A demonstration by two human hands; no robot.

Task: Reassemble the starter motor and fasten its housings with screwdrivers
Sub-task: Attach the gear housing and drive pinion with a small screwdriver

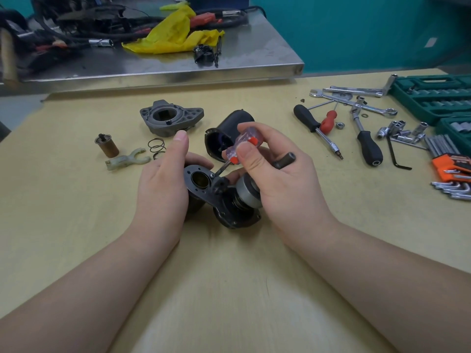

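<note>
The starter motor (224, 197) lies on the wooden table (229, 289) just above the middle of the view, its dark plate with a round brass-lined hole facing up. The left hand (163, 179) curls round the motor's left side, thumb raised toward 12 o'clock. The right hand (275, 169) pinches a small screwdriver (239, 146) with a clear and red handle between thumb and fingers; the shaft slants down toward 8 o'clock and its tip meets a screw (212, 176) on the plate (the exact seating of the tip is hard to make out). A short dark rod (284, 160) pokes out past the right hand at 3 o'clock.

At 12 o'clock from the hands a black cup-shaped housing (226, 133) lies on its side, and at 11 o'clock sits a grey cast housing (172, 117). Toward 9 o'clock lie a coil spring (156, 146), a pale plastic fork (127, 159) and a small brown cylinder (106, 145). At 2 to 3 o'clock are spare screwdrivers (316, 126), wrenches (356, 100), sockets (400, 131), hex keys (451, 171) and a green tool case (433, 98). A yellow rag (173, 34) lies on the metal bench (254, 54) at 12 o'clock.
</note>
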